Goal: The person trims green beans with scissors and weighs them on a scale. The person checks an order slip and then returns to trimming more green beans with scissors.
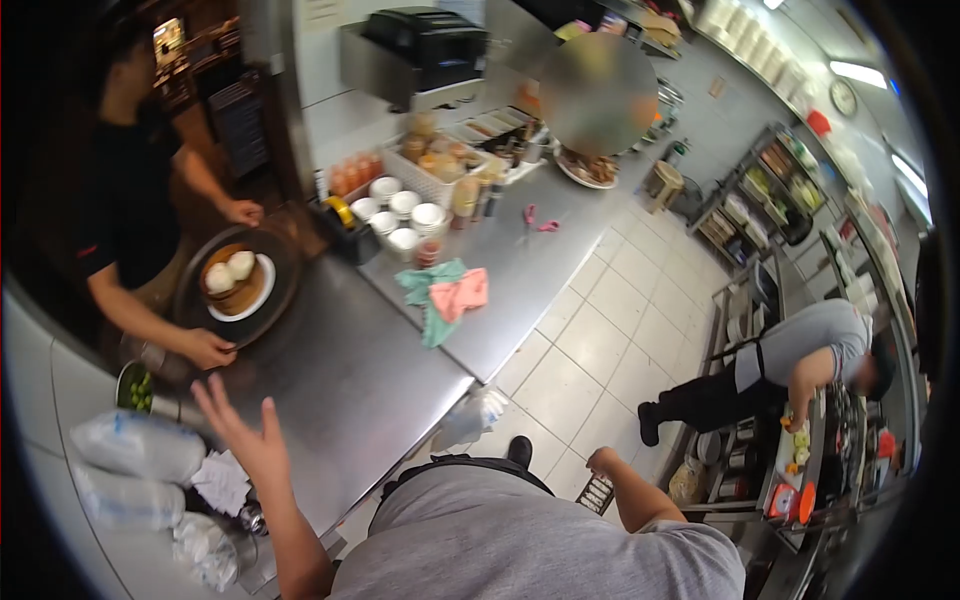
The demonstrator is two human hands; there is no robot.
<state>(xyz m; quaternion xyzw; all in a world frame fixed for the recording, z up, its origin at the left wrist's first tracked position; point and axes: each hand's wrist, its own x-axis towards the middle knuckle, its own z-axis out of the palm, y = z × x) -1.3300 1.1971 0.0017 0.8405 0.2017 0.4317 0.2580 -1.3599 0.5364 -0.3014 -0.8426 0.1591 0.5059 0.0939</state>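
1. in the head view, the left hand [245, 440] is raised over the near part of the steel tabletop [350, 370], its fingers spread and released, with nothing in them.
2. the tray [284, 312] is just beyond that hand, near the left end of the tabletop. a co-worker [135, 190] in a black shirt grips its near rim; whether the other hand touches it is hard to tell. on it, a white plate [262, 300] bears two white buns [230, 272] on something brown.
3. the right hand [603, 461] hangs low over the tiled floor [560, 390], fingers curled; i cannot tell whether they grasp anything. a dark floor grate shows just beside it.
4. near the left forearm are plastic bags [140, 447], paper slips [222, 484] and a container of green pieces [136, 388].
5. farther along the tabletop, a green cloth [437, 328] and a pink cloth [459, 294] touch. beyond them are white cups [404, 204], bottles [465, 198], pink-handled scissors [541, 219] and a plate of food [588, 170].
6. at the right, another co-worker [800, 345] in grey bends over a counter, reaching toward food containers.
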